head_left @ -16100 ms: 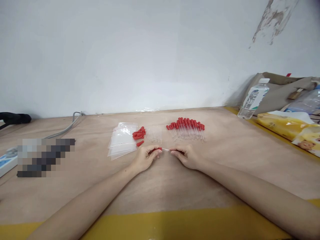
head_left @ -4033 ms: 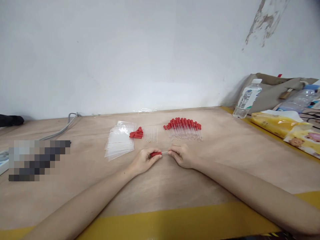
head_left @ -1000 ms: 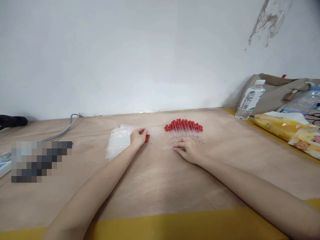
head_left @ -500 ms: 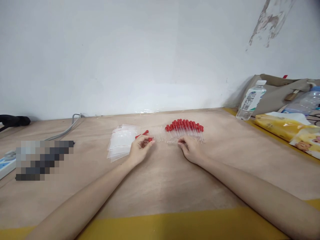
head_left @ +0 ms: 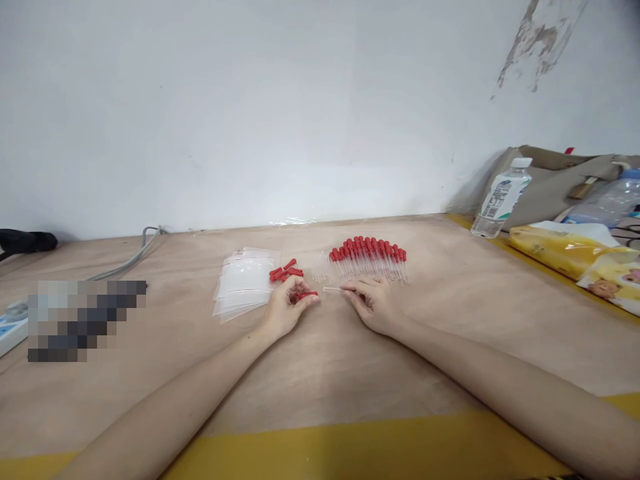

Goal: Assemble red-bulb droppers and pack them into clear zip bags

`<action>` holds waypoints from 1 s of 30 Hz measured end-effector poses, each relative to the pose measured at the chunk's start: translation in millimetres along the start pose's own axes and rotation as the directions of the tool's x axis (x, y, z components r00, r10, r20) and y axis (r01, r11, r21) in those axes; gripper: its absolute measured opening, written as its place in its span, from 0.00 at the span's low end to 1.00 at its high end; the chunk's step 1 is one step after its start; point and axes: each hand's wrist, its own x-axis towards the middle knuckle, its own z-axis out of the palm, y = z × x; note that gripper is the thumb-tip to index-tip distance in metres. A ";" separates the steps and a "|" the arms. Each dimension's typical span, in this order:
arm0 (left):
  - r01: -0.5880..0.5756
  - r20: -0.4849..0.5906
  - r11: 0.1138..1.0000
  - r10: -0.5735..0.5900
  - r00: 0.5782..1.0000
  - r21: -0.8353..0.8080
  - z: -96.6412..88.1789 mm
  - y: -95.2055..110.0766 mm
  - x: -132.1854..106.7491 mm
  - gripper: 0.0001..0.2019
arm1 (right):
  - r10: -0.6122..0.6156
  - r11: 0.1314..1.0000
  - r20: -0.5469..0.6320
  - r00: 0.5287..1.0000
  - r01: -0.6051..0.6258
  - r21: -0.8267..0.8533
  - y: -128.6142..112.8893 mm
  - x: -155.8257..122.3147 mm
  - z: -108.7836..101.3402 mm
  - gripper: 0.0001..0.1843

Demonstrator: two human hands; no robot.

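My left hand (head_left: 289,308) pinches a red rubber dropper bulb (head_left: 309,294), its end pointing right. In my right hand (head_left: 369,303) is a thin clear dropper tube (head_left: 332,289), held level with its free end toward the bulb; a small gap separates the two. Several loose red bulbs (head_left: 286,271) lie just beyond my left hand. Between the hands and farther back are a few bare clear tubes (head_left: 320,267), faint against the table. Behind my right hand, a fanned row of assembled droppers (head_left: 369,251) has red bulbs at the far end.
A stack of clear plastic bags (head_left: 243,283) lies left of the loose bulbs. Farther left are a grey cable (head_left: 127,265), a power strip (head_left: 13,333) and a blurred-out patch. At right stand a water bottle (head_left: 501,199), a beige bag (head_left: 545,180) and a yellow tissue pack (head_left: 560,247).
My left hand has drawn nearer and to the right with the bulb, uncovering more loose bulbs. My right hand has brought the tube left and slightly closer, toward the bulb.
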 end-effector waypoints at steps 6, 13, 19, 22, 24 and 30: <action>0.038 0.072 0.997 -0.033 0.997 -0.061 1.8 0.6 -0.6 0.11 | -0.012 1.000 0.042 0.999 0.011 0.028 -5.2 0.2 0.2 0.11; -0.032 0.112 0.998 0.025 0.993 0.061 1.3 0.2 -2.8 0.09 | -0.031 0.997 0.099 0.995 0.024 0.076 -0.3 -1.9 3.6 0.10; -0.111 0.169 0.983 0.085 0.982 0.148 -1.2 1.2 -5.9 0.09 | -0.007 0.995 0.245 0.970 -0.018 0.099 9.1 1.2 2.1 0.10; -0.108 0.237 0.983 0.070 0.969 0.151 -0.8 0.0 -7.4 0.10 | -0.009 0.995 0.314 0.949 -0.022 0.094 8.1 6.0 -7.1 0.10; -0.121 0.281 0.977 0.069 0.957 0.174 -0.5 -1.7 -8.1 0.10 | -0.026 0.998 0.345 0.938 0.002 0.069 5.4 8.9 -13.5 0.10; -0.174 0.268 0.932 0.087 0.959 0.318 1.2 -0.6 -10.4 0.12 | -0.145 0.973 0.235 0.961 0.182 -0.143 -1.0 6.1 -14.2 0.11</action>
